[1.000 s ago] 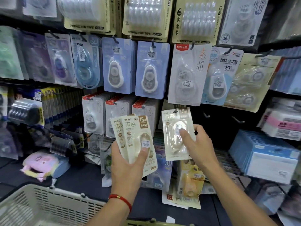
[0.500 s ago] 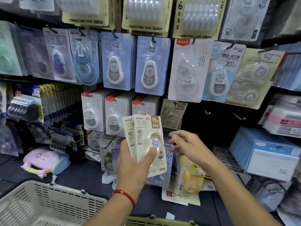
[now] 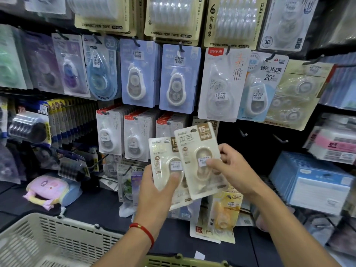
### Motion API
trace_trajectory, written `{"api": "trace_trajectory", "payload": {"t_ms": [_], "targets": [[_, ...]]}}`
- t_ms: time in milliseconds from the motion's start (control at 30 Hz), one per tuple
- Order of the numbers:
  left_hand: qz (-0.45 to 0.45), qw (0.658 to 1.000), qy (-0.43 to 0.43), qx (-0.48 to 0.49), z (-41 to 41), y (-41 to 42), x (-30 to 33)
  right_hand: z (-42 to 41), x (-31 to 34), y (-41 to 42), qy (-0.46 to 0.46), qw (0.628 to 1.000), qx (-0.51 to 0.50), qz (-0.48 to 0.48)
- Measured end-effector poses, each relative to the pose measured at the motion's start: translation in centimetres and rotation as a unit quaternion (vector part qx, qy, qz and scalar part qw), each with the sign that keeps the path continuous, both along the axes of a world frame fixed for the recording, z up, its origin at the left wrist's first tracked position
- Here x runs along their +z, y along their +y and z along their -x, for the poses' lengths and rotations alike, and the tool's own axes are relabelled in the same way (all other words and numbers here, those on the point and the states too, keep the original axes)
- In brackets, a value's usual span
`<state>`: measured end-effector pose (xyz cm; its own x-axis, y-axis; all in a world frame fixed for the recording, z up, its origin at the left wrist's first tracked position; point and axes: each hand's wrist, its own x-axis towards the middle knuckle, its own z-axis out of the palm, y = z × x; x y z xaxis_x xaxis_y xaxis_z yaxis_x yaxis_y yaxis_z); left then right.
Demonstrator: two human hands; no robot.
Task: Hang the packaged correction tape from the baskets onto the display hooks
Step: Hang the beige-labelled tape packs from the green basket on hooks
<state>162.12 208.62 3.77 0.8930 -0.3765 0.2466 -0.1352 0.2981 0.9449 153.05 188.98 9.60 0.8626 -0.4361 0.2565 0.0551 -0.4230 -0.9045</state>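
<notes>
My left hand [image 3: 154, 191] grips a small stack of cream correction tape packs [image 3: 163, 162], thumb pressed on the front blister. My right hand [image 3: 229, 168] pinches one cream pack [image 3: 196, 151], lifted off the stack and tilted a little to the right. Behind that pack, another cream pack [image 3: 214, 123] hangs on a hook, mostly hidden. Two bare display hooks [image 3: 243, 133] [image 3: 280, 140] stick out of the dark panel to the right. A beige basket [image 3: 48, 241] sits at the lower left, and the rim of a green basket [image 3: 179, 262] shows at the bottom.
The wall is dense with hanging correction tape cards, among them blue ones [image 3: 180, 78] and white ones [image 3: 109, 132]. Loose packs, including a yellow one [image 3: 223, 214], lie on the dark shelf. Blue boxes [image 3: 316, 182] stack at the right. A pink pouch [image 3: 48, 187] lies at the left.
A second ago my right hand hung a cream pack on the hook and let go. It then came back to the stack and now pinches the top pack, lifted away from my left hand.
</notes>
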Motion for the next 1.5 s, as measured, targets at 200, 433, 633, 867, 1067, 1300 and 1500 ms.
{"api": "trace_trajectory", "payload": {"t_ms": [200,433,633,867,1067,1300,1500], "targets": [[-0.012,1.000,0.006,0.019,-0.7,0.1,-0.5,0.2,-0.8,-1.5,-0.011,0.997,-0.070,-0.009],[-0.023,0.999,0.013,0.031,-1.0,0.0,-0.8,-0.5,-1.6,-1.5,-0.058,0.990,-0.124,-0.011],[-0.033,0.999,0.011,0.032,-1.1,0.0,-0.8,-1.9,-2.7,-2.0,0.040,0.972,-0.226,0.052],[-0.019,1.000,0.006,0.006,-0.7,-0.3,-0.6,-1.9,-1.9,-1.2,0.084,0.984,-0.143,0.071],[-0.018,0.998,-0.016,-0.060,0.2,-0.2,0.0,-0.5,-0.8,0.4,0.113,0.986,0.120,0.015],[-0.075,0.991,-0.039,-0.099,0.0,-0.2,-0.6,-0.2,-0.8,-0.5,0.031,0.999,0.028,-0.034],[-0.088,0.984,-0.054,-0.143,0.2,-0.5,-0.7,0.1,-0.8,-1.6,0.003,0.998,-0.039,-0.056]]}}
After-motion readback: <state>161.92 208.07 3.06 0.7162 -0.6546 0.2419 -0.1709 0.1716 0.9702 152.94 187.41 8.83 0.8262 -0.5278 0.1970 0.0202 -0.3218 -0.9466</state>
